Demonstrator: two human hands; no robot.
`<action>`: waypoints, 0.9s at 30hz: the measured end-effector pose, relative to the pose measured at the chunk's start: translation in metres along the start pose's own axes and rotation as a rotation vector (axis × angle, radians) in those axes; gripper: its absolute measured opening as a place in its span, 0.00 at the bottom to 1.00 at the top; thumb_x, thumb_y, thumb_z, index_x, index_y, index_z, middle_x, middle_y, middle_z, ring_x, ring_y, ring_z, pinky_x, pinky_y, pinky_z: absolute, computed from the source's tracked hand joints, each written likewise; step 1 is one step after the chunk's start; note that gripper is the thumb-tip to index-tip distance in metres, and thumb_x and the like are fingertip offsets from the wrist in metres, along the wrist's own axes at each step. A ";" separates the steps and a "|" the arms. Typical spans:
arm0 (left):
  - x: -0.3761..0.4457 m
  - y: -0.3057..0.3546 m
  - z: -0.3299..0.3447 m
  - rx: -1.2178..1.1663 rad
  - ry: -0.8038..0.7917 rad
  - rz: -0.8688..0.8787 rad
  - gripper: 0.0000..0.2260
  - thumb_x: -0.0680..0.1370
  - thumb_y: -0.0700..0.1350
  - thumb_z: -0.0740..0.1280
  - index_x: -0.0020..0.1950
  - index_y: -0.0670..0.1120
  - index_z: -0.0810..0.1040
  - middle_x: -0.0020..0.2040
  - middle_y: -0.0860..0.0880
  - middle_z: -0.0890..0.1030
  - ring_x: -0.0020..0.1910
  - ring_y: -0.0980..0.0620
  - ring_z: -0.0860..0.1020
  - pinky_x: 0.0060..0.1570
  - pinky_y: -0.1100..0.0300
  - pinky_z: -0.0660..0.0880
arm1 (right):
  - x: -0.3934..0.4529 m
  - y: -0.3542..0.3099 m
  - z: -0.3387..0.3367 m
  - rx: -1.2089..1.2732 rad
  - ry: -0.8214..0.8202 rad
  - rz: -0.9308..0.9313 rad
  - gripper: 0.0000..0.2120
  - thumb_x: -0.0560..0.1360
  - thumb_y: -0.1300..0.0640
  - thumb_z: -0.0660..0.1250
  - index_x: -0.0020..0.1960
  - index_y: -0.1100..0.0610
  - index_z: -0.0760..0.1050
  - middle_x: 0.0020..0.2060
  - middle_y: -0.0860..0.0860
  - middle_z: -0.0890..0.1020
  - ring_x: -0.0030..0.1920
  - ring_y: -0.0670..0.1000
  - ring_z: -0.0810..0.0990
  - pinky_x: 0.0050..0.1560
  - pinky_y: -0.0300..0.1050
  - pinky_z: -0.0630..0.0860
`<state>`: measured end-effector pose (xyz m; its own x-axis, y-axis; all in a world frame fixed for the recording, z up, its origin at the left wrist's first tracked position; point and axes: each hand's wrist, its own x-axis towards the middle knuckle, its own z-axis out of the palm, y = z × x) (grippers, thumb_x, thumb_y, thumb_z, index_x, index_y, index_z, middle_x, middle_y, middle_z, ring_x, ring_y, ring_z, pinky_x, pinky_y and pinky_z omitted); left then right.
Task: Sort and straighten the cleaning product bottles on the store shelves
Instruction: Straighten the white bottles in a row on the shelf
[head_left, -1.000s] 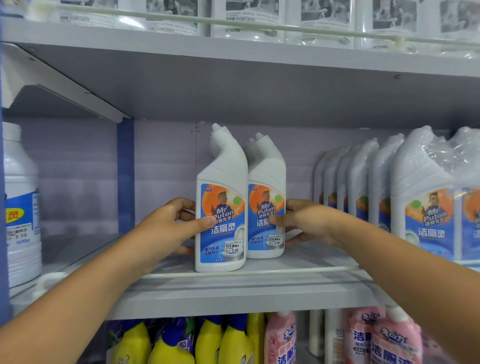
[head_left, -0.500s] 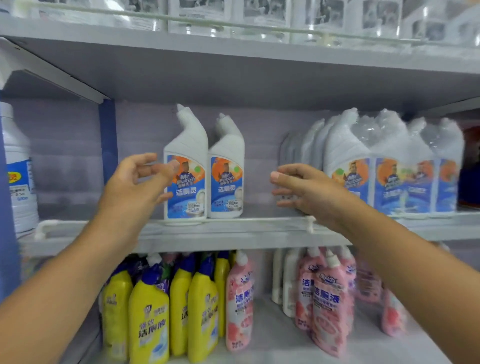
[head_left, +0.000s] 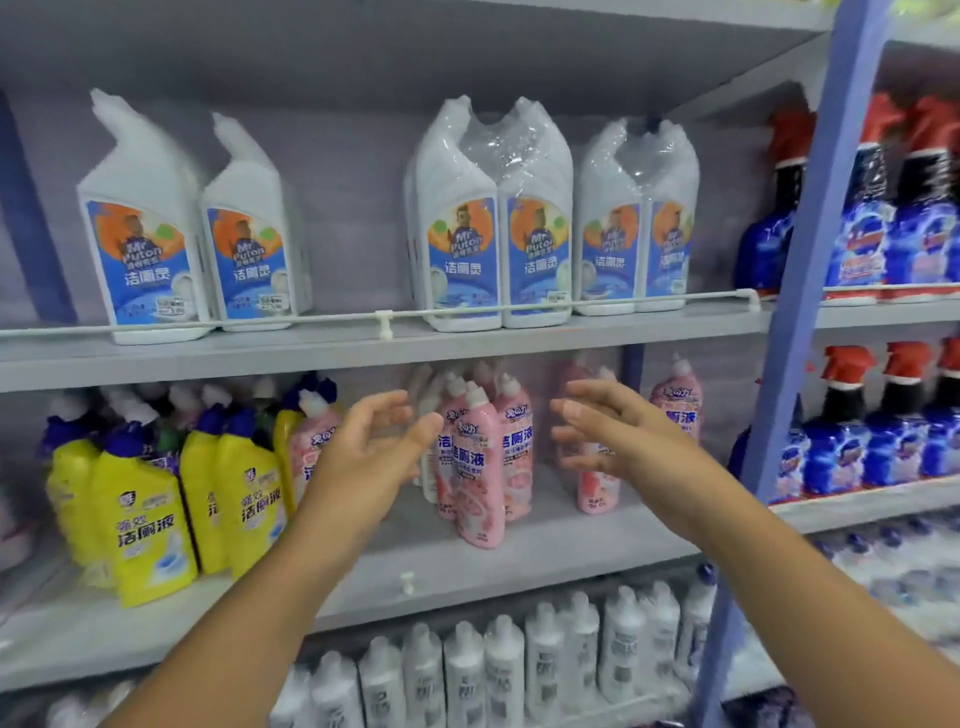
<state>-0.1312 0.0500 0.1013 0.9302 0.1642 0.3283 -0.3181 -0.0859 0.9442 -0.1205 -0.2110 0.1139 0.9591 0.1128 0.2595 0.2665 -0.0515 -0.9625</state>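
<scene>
My left hand (head_left: 371, 449) and my right hand (head_left: 618, 439) hover open in front of the middle shelf, palms facing each other, holding nothing. Between them stands a cluster of pink bottles (head_left: 480, 467) with white caps. Another pink bottle (head_left: 675, 410) shows beyond my right hand, and one (head_left: 595, 486) is partly hidden behind it. On the upper shelf two white bottles with blue labels (head_left: 192, 239) stand side by side at the left. Shrink-wrapped packs of the same white bottles (head_left: 545, 234) stand to their right.
Yellow bottles with blue caps (head_left: 150, 509) fill the left of the middle shelf (head_left: 467, 571). Small white bottles (head_left: 498, 670) line the bottom shelf. A blue upright post (head_left: 810, 291) divides off the right bay, which holds blue spray bottles with red triggers (head_left: 878, 426). A thin rail (head_left: 384, 317) edges the upper shelf.
Both hands let go of the two white bottles on the upper shelf and dropped to the middle shelf. The view swung down and right; the pink bottles now sit between the hands.
</scene>
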 end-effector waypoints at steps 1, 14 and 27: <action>0.001 -0.011 0.009 0.022 -0.012 -0.025 0.30 0.62 0.66 0.80 0.61 0.59 0.78 0.58 0.57 0.80 0.56 0.59 0.82 0.59 0.44 0.81 | -0.002 0.009 -0.005 0.012 0.011 0.022 0.24 0.74 0.48 0.73 0.68 0.52 0.74 0.62 0.48 0.83 0.58 0.47 0.84 0.53 0.46 0.83; 0.069 -0.113 0.055 0.216 -0.008 -0.143 0.22 0.75 0.52 0.76 0.65 0.55 0.71 0.52 0.60 0.77 0.49 0.62 0.78 0.40 0.68 0.72 | 0.074 0.099 -0.003 -0.014 0.006 0.136 0.18 0.76 0.51 0.74 0.63 0.50 0.74 0.57 0.47 0.83 0.54 0.45 0.85 0.58 0.53 0.83; 0.127 -0.187 0.097 0.378 0.105 -0.020 0.44 0.60 0.65 0.78 0.73 0.59 0.67 0.66 0.58 0.75 0.59 0.55 0.79 0.56 0.57 0.78 | 0.195 0.172 0.008 -0.117 0.080 0.144 0.24 0.73 0.60 0.77 0.65 0.50 0.71 0.60 0.51 0.82 0.57 0.51 0.84 0.51 0.46 0.83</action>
<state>0.0645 -0.0084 -0.0362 0.9054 0.2677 0.3296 -0.1919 -0.4343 0.8801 0.1122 -0.1901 -0.0019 0.9914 0.0165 0.1298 0.1306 -0.1766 -0.9756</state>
